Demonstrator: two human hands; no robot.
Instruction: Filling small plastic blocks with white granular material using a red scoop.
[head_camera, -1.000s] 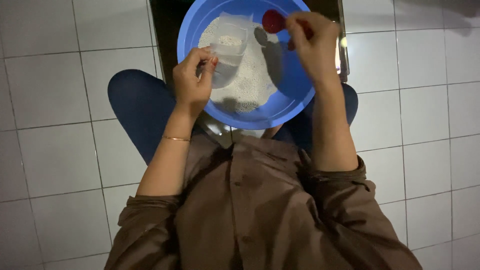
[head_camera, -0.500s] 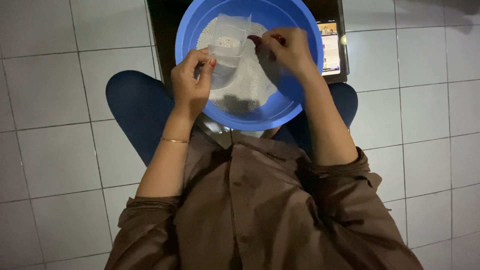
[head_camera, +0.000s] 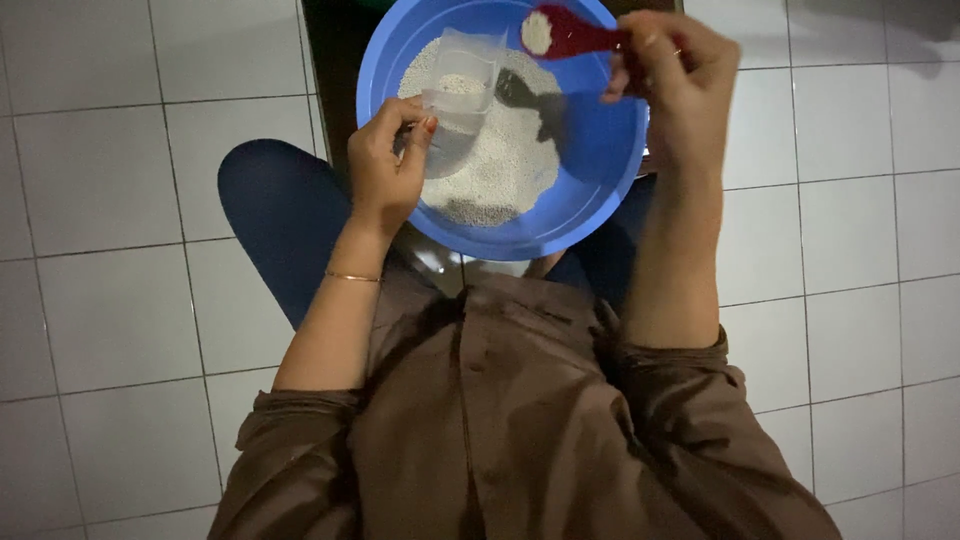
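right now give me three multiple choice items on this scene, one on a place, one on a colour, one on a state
1. Where do the grains lie?
A. in the basin
B. on the floor
C. on a table

2. What colour is the scoop?
A. green
B. red
C. white

3. What state is the scoop in?
A. empty
B. holding grains
C. lying on the floor

Answers:
1 A, the pale heap sits inside the blue basin.
2 B, the scoop in the right hand is red.
3 B, its bowl shows pale grains, raised over the basin beside the clear bag in the left hand.
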